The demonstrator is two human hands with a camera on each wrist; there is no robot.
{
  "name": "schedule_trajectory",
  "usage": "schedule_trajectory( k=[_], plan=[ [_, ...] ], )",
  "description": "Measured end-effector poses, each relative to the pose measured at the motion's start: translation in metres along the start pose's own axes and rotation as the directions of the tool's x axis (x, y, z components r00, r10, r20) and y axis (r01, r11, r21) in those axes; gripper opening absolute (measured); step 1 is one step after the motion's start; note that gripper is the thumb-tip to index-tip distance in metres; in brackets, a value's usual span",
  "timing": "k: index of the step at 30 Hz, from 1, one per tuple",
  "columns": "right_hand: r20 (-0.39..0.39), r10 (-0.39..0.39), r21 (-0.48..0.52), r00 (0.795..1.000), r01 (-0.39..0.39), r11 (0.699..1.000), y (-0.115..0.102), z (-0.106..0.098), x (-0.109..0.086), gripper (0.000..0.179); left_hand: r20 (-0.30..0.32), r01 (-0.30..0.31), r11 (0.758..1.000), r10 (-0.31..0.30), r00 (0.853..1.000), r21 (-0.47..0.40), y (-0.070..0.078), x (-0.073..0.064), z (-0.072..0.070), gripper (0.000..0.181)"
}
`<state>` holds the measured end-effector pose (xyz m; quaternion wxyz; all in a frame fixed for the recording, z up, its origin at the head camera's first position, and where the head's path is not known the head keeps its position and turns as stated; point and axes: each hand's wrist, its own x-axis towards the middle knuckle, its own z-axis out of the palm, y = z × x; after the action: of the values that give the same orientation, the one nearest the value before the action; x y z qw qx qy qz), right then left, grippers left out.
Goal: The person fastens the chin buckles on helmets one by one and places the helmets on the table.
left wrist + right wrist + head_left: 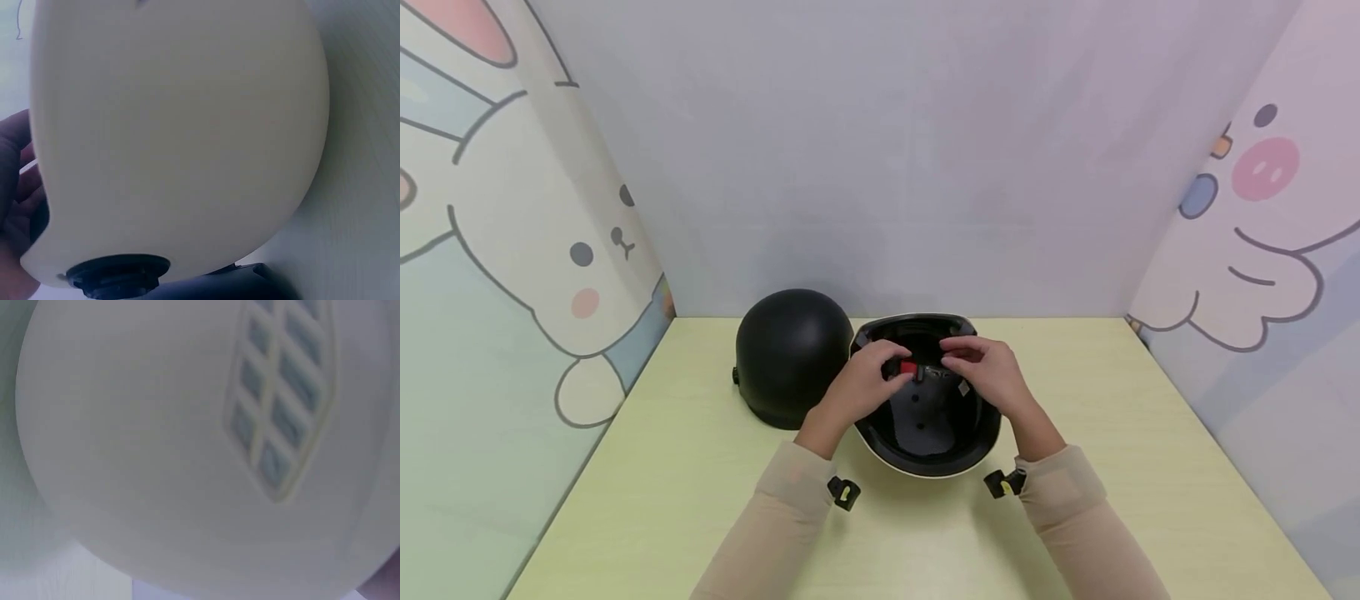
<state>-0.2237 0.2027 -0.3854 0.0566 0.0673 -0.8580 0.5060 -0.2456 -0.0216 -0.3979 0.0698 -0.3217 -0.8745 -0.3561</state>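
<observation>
A helmet with a white shell [181, 137] and a glossy black inside [925, 429] lies with its hollow facing up. Over its opening, my left hand [865, 383] pinches a red and black buckle [909, 367] between thumb and fingers. Across from it, my right hand [988, 371] hovers over the opening, thumb and fingers apart, and nothing shows between them. The left wrist view catches fingers [25, 187] behind the shell's edge and a round dark fitting [119, 273] on the shell. A latticed vent [281, 400] appears in the right wrist view.
A matte black helmet [793, 358] sits dome up, directly left of the white one. Both are on a pale wooden table [1112, 467]. A plain wall [910, 167] stands behind the table, with cartoon-printed panels [490, 333] at the sides.
</observation>
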Motion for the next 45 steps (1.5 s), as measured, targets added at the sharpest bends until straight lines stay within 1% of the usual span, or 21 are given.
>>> schedule_trajectory(
  k=[5,8,12,15,17,20,23,27,31,35,40,43,45],
  plan=[
    [-0.037,-0.008,0.031,0.999,0.010,0.999,0.006,-0.007,-0.002,0.033,-0.053,0.011,1.000,-0.013,0.999,-0.020,-0.003,-0.006,-0.002,0.029],
    [-0.081,-0.026,0.068,0.996,0.032,0.997,0.011,-0.013,-0.005,0.034,-0.106,0.018,1.000,-0.019,0.994,-0.013,-0.005,-0.012,-0.003,0.032],
    [-0.162,-0.069,0.141,0.984,0.093,0.986,0.019,-0.021,-0.008,0.036,-0.198,0.039,0.999,-0.042,0.979,-0.018,-0.009,-0.020,-0.005,0.040],
    [-0.193,-0.097,0.176,0.976,0.131,0.976,0.026,-0.026,-0.012,0.039,-0.229,0.078,0.996,-0.085,0.970,-0.040,-0.013,-0.026,-0.006,0.048],
    [-0.189,-0.097,0.189,0.977,0.133,0.973,0.033,-0.028,-0.014,0.042,-0.225,0.103,0.993,-0.115,0.968,-0.063,-0.016,-0.030,-0.005,0.054],
    [-0.160,-0.065,0.202,0.985,0.098,0.974,0.044,-0.030,-0.018,0.048,-0.199,0.135,0.986,-0.152,0.968,-0.097,-0.019,-0.035,-0.003,0.060],
    [-0.126,-0.030,0.213,0.992,0.057,0.975,0.054,-0.030,-0.022,0.055,-0.185,0.152,0.981,-0.172,0.968,-0.119,-0.022,-0.041,0.000,0.065],
    [-0.099,-0.015,0.255,0.995,0.040,0.966,0.063,-0.029,-0.025,0.059,-0.180,0.162,0.976,-0.187,0.966,-0.143,-0.024,-0.047,0.006,0.070],
    [-0.069,0.003,0.288,0.998,0.017,0.958,0.067,-0.026,-0.029,0.059,-0.179,0.175,0.969,-0.205,0.962,-0.174,-0.026,-0.053,0.010,0.070],
    [-0.045,0.019,0.268,0.999,-0.007,0.963,0.071,-0.023,-0.032,0.058,-0.176,0.187,0.961,-0.224,0.959,-0.206,-0.028,-0.059,0.014,0.068],
    [-0.044,0.019,0.268,0.999,-0.006,0.963,0.077,-0.018,-0.036,0.056,-0.156,0.221,0.942,-0.265,0.952,-0.252,-0.027,-0.065,0.018,0.065],
    [-0.038,0.050,0.310,0.998,-0.036,0.950,0.081,-0.013,-0.039,0.054,-0.151,0.234,0.935,-0.281,0.948,-0.268,-0.027,-0.067,0.021,0.064],
    [-0.031,0.063,0.361,0.998,-0.048,0.931,0.082,-0.010,-0.040,0.053,-0.151,0.238,0.930,-0.288,0.946,-0.280,-0.028,-0.068,0.023,0.061]
  ],
)
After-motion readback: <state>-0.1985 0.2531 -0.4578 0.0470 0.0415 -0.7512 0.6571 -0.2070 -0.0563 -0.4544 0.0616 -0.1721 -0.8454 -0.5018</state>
